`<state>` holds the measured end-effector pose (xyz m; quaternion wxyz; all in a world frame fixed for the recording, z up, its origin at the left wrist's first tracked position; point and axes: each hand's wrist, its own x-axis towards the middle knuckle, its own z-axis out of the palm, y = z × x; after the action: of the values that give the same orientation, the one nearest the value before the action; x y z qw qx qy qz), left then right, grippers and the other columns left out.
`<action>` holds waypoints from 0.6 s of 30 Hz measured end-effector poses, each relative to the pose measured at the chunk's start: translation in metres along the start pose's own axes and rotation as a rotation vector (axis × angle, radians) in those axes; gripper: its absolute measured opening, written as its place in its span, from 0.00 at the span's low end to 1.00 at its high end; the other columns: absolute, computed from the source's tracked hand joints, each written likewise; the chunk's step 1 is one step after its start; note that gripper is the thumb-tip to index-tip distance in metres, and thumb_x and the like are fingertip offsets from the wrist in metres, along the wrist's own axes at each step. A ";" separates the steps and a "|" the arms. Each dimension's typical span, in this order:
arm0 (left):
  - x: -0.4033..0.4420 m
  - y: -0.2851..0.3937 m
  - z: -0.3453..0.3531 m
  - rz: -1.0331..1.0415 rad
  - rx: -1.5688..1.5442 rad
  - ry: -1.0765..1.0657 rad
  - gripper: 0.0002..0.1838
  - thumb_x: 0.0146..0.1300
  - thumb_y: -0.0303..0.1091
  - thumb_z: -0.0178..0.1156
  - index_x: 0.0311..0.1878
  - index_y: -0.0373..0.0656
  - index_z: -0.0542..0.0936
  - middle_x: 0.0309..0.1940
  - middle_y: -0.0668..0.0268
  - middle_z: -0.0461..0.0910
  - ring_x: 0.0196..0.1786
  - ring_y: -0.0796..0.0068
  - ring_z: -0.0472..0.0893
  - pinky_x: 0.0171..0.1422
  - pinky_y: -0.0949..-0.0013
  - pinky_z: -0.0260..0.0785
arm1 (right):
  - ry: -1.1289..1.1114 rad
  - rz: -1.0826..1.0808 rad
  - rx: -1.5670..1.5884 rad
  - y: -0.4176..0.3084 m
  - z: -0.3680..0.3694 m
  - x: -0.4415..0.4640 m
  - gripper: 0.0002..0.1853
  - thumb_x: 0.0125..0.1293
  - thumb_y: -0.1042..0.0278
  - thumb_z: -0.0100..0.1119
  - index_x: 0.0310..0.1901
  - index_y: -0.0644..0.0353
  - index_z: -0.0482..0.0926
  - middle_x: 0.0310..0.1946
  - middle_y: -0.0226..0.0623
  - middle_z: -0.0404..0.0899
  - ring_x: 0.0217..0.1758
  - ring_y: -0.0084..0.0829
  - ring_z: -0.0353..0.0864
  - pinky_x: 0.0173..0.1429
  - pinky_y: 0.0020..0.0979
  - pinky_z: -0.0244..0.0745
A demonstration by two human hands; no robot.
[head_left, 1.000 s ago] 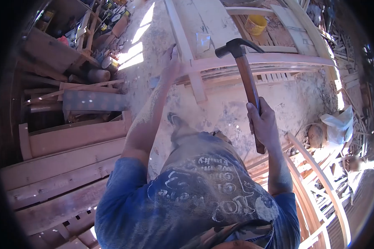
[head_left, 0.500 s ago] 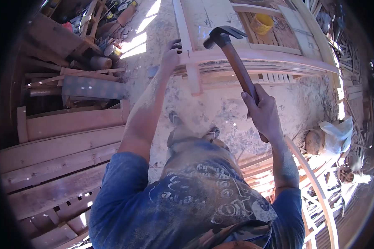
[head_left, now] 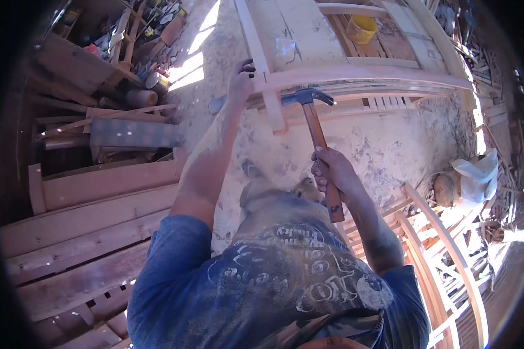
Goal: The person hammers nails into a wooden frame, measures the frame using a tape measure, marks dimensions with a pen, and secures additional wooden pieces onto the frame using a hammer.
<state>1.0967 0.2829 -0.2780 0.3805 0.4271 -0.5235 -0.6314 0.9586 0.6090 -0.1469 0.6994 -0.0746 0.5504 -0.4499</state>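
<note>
My right hand [head_left: 339, 171] is wrapped round the wooden handle of a claw hammer [head_left: 317, 131]. The hammer's striking face is right beside the short leg [head_left: 276, 116] of a pale wooden frame [head_left: 367, 74]; whether it touches is hard to tell. At the frame's left corner, my left hand [head_left: 240, 83] has its fingers curled round the wood, near where the long rail crosses the upright piece [head_left: 251, 35]. Part of that grip is hidden behind the hand.
A yellow bucket [head_left: 361, 29] stands beyond the frame. Stacked boards [head_left: 93, 212] lie to my left, with scrap wood and cans behind them. Curved wooden pieces [head_left: 448, 244] and a plastic bag [head_left: 477, 177] are on the right. Dust covers the floor [head_left: 367, 134].
My right hand has swung the hammer down and to the left, bringing its head from above the rail to beside the frame's leg. My left hand stays at the corner.
</note>
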 end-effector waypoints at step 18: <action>-0.005 0.001 0.001 0.034 0.036 0.007 0.34 0.49 0.18 0.37 0.62 0.34 0.74 0.43 0.60 0.78 0.48 0.67 0.78 0.55 0.66 0.74 | 0.267 -0.274 -0.739 -0.023 -0.003 -0.006 0.15 0.74 0.56 0.55 0.40 0.63 0.72 0.20 0.36 0.73 0.20 0.29 0.76 0.26 0.34 0.72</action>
<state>1.0977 0.2877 -0.2759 0.3851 0.4274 -0.5405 -0.6139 0.9442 0.6009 -0.1303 0.4817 -0.3341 0.7457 -0.3167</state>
